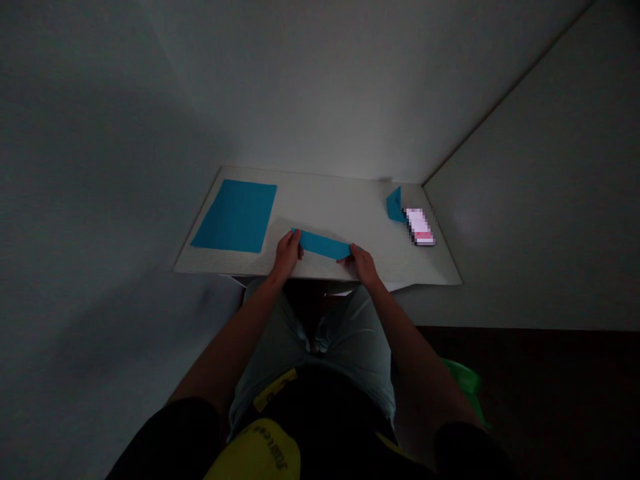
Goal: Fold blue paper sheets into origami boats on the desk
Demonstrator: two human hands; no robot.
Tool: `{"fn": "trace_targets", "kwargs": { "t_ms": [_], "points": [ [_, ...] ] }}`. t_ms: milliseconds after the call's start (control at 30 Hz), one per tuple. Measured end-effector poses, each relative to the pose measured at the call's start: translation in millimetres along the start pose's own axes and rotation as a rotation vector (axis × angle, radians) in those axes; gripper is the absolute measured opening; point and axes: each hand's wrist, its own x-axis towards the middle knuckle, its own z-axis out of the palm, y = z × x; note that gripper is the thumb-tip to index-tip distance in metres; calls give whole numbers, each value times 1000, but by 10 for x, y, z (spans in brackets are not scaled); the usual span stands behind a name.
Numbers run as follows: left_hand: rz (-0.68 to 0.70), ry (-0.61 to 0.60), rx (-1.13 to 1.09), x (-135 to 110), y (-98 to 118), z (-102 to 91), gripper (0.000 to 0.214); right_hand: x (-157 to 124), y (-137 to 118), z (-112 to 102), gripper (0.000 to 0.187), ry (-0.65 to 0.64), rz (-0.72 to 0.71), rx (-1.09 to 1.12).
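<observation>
A narrow folded strip of blue paper (323,244) lies near the front edge of a small white table (340,207). My left hand (288,253) rests on the strip's left end with fingers curled onto it. My right hand (362,261) presses the strip's right end with fingers closed on the paper. The strip lies flat between the two hands.
A flat stack of blue paper sheets (236,216) lies on the table's left side. A small folded blue piece (395,203) and a blurred rectangular object (419,227) sit at the far right. Walls close in on the left, back and right. A green seat edge (463,380) shows below.
</observation>
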Motion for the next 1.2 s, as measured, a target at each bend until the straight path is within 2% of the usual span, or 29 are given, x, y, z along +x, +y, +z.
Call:
{"fn": "trace_targets", "kwargs": {
  "t_ms": [133, 333, 467, 567, 700, 833, 933, 1067, 1200],
  "points": [
    [-24, -35, -54, 3, 39, -23, 51, -28, 6, -8, 79, 29, -15, -36],
    [-54, 17, -91, 1, 54, -27, 49, -50, -18, -24, 77, -26, -59, -101],
    [4, 26, -52, 9, 56, -80, 50, -66, 1, 3, 56, -13, -83, -28],
    [24, 26, -30, 45, 46, -123, 51, -77, 44, 23, 57, -5, -103, 66],
    [33, 19, -14, 102, 17, -163, 53, -92, 92, 31, 49, -30, -160, 80],
    [56, 8, 12, 110, -1, -178, 53, -76, 93, 45, 41, -60, -272, -28],
    [89, 53, -29, 91, -1, -180, 56, -51, 95, 44, 36, -65, -363, -114],
    [107, 60, -17, 72, -1, -171, 57, -26, 189, -142, 33, 19, -387, -256],
    [122, 28, 60, 62, 16, -142, 57, 58, 360, -624, 35, 77, -343, -483]
  ]
}}
